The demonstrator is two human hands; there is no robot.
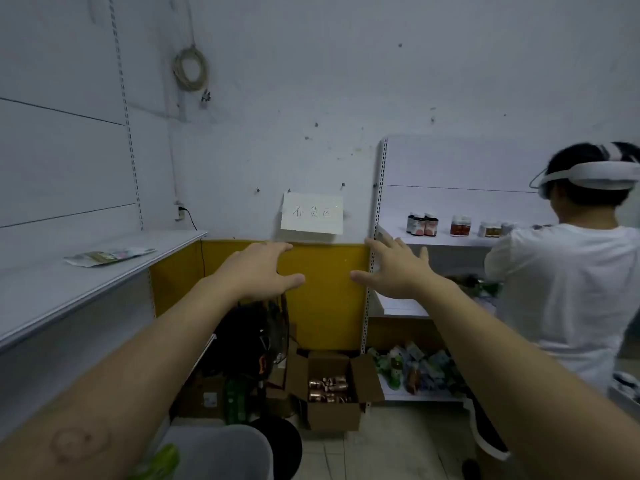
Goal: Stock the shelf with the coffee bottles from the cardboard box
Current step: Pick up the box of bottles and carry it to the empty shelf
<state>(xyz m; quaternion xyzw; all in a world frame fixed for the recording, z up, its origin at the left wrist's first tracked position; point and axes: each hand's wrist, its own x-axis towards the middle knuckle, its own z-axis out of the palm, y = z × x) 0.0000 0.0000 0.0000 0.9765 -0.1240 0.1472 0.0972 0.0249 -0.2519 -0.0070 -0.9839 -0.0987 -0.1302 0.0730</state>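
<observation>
Left hand and right hand are reaching forward, fingers spread, gripping nothing. Coffee bottles are lying in the open cardboard box on the floor, well below both hands. Shelf is sitting at left.

I see the cardboard box sitting on the tiled floor against the base of the yellow wall panel, low in my view and well below both my outstretched arms. It is plain brown, upright, with all its top flaps folded open and splayed outward. Inside it lie the coffee bottles, small, with shiny copper-brown caps and bodies, resting on their sides in two loose rows rather than standing. I cannot count them exactly. The shelf runs along my left side, a long pale grey board mounted on a slotted white back panel, level and mostly bare.
</observation>
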